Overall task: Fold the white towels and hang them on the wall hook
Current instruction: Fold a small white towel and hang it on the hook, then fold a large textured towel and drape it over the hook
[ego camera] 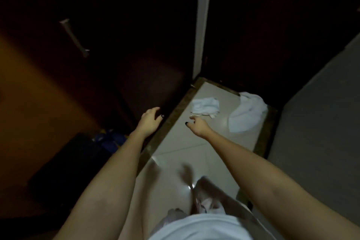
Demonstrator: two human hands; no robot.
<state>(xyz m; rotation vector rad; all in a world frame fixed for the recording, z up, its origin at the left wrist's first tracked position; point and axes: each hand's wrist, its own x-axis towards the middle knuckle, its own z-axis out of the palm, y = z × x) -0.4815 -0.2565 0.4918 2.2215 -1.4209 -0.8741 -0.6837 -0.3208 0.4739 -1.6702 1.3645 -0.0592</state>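
Two white towels lie loose on the tiled floor; both hands reach toward them and hold nothing.

The smaller towel (pixel 204 107) is a crumpled, lumpy heap at 1 o'clock from the right hand (pixel 198 125), near its fingertips but apart from them. The larger towel (pixel 247 113) lies at 3 o'clock of the smaller one, spread in a soft, uneven fold. The right hand's fingers are relaxed and apart. The left hand (pixel 151 119), at 9 o'clock of the right, is loosely curved and gripping nothing, just beside the dark stone border (pixel 170 119). The pale glossy floor (pixel 185 152) is a narrow strip. Dark cupboard doors (pixel 116 45) with a bar handle (pixel 75 38) close it in at 9 o'clock, a grey panel (pixel 321 122) at 3 o'clock and a white upright strip (pixel 201 25) at 12. Open tile runs toward 6 o'clock.
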